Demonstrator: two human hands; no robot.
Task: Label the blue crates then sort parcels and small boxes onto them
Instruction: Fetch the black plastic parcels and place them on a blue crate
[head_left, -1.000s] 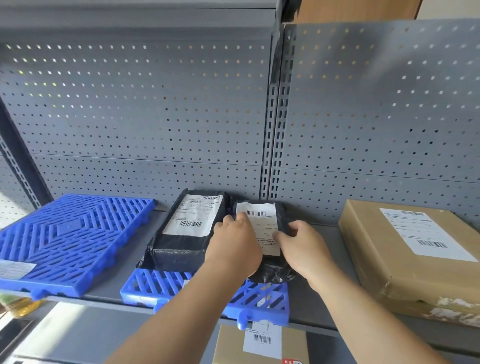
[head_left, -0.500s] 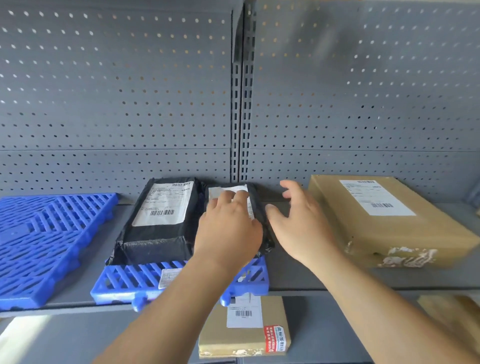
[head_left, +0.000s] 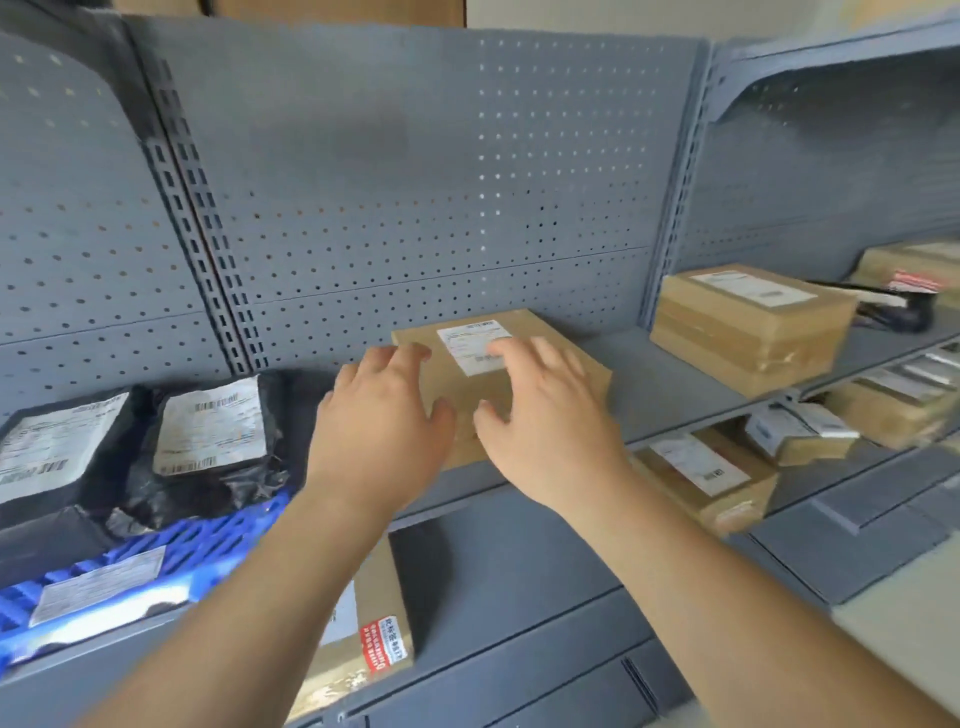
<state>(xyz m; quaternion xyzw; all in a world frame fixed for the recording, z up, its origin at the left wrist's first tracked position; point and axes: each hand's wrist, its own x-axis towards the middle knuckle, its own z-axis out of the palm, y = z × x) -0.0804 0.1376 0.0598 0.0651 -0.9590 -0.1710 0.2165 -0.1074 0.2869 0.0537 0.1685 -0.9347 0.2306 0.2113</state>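
Both hands were stretched out over a flat brown cardboard box (head_left: 524, 325) that lay on the grey shelf (head_left: 670, 384), close to the perforated back panel (head_left: 389, 182). The left hand (head_left: 379, 431) was over the box's left edge and the right hand (head_left: 545, 415) over its front right part, its fingers (head_left: 524, 353) reaching across the white shipping label (head_left: 467, 343). The fingers of both hands were spread and fairly straight, open and gripping nothing; whether they actually pressed on the box could not be told through the blur

To the left, on the same shelf, two black plastic parcels lay side by side on a blue crate (head_left: 218, 535): the nearer parcel (head_left: 208, 441), wrinkled and bearing a white barcode label, and a second parcel (head_left: 47, 457) at the picture's left edge. A white label (head_left: 98, 582) was stuck on the crate's front

On the next shelf bay to the right stood a taller taped carton (head_left: 748, 327), well apart from the hands. The lower shelf held more brown boxes, one (head_left: 701, 473) below the right forearm and another (head_left: 382, 618) with a red sticker below the left forearm
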